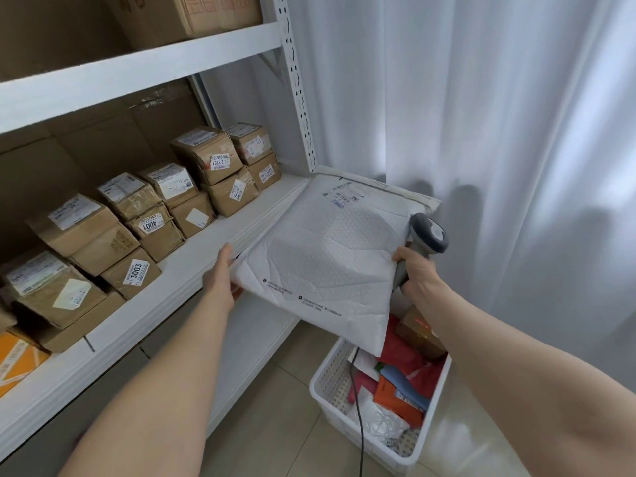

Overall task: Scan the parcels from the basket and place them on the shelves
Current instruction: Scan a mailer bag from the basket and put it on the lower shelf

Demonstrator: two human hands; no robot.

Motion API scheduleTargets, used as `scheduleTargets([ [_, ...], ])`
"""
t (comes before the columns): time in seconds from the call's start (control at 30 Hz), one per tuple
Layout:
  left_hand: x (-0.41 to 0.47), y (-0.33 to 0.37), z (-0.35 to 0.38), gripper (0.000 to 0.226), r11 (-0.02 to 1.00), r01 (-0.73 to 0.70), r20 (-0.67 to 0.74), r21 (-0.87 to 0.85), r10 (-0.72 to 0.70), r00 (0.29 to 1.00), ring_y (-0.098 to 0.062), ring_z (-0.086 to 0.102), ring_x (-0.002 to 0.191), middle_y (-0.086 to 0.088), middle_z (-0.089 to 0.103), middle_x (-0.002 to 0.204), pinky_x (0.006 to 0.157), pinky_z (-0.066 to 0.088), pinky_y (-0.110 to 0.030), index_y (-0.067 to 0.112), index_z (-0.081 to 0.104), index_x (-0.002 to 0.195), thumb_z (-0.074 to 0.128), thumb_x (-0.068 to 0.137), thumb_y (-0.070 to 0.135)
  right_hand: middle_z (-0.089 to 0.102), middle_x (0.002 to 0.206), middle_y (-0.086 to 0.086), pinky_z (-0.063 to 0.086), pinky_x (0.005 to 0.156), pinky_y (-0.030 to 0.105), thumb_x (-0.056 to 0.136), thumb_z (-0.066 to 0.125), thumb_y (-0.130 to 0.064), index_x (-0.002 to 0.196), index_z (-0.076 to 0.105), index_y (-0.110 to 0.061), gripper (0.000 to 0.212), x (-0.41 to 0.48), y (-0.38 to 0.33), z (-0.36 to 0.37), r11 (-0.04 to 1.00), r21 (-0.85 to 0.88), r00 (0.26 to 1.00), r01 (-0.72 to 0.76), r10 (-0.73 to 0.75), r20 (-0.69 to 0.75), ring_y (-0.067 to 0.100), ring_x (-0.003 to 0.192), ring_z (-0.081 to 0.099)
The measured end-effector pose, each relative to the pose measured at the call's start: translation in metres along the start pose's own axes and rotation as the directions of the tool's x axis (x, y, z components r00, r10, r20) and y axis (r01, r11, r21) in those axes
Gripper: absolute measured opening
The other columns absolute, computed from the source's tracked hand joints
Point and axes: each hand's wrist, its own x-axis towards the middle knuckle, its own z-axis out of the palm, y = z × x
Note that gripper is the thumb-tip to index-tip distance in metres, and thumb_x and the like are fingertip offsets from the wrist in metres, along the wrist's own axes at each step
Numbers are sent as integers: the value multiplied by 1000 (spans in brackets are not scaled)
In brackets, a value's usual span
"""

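A large white padded mailer (323,256) is held flat in the air beside the right end of the middle shelf (213,249), its label at the far edge. My left hand (220,273) grips its near left corner, thumb on top. My right hand (416,273) grips the handle of a grey barcode scanner (425,239) at the mailer's right edge; the scanner's black cable hangs down. Below the mailer a white plastic basket (330,383) stands on the floor with several coloured parcels inside.
Several brown cardboard parcels (144,215) with number stickers line the back of the middle shelf. A white upright post (299,84) marks the rack's right end. White curtains (499,132) hang to the right. More boxes sit on the shelf above.
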Motion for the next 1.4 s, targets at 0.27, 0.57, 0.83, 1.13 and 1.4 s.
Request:
scheduleTargets([
  [0.27, -3, 15, 32, 94, 842, -118, 231, 527, -9, 973, -29, 52, 121, -9, 51, 137, 95, 40, -32, 8, 45, 139, 64, 71, 70, 62, 91, 11, 51, 90, 50, 72, 57, 9, 79, 59, -13, 23, -5, 3, 6, 993, -118, 981, -12, 34, 191, 32, 93, 59],
  [0.57, 4, 25, 38, 90, 892, 15, 334, 452, -185, 924, -28, 59, 107, -13, 64, 114, 100, 43, -40, 11, 55, 124, 72, 56, 69, 61, 90, 9, 54, 87, 46, 76, 56, 13, 90, 60, -9, 26, 2, 1, -1, 931, -343, 982, 125, -66, 178, 32, 93, 59],
  [0.83, -3, 29, 41, 47, 939, -40, 380, 342, -100, 920, -25, 66, 77, -12, 71, 84, 71, 55, -34, 0, 59, 123, 72, 79, 13, 54, 79, 1, 45, 74, 34, 78, 53, 11, 97, 54, -10, 29, 0, 0, 9, 843, -497, 979, 204, -166, 121, 24, 80, 52],
  [1.13, -15, 5, 51, 45, 995, -103, 267, -8, 101, 958, -28, 66, 84, -16, 66, 105, 74, 55, -39, 0, 59, 110, 80, 70, -1, 55, 85, 7, 48, 76, 38, 82, 60, 2, 108, 52, -8, 28, -7, -1, 18, 772, -611, 984, 176, -153, 90, 25, 83, 54],
  [1.4, -24, -26, 60, 40, 995, -69, 206, -70, 82, 975, -26, 65, 72, -19, 66, 101, 54, 55, -29, -10, 59, 109, 76, 74, -2, 60, 69, 9, 43, 47, 23, 84, 57, 4, 94, 56, -6, 15, -48, -7, 45, 946, -316, 947, 73, 33, 318, 14, 49, 47],
])
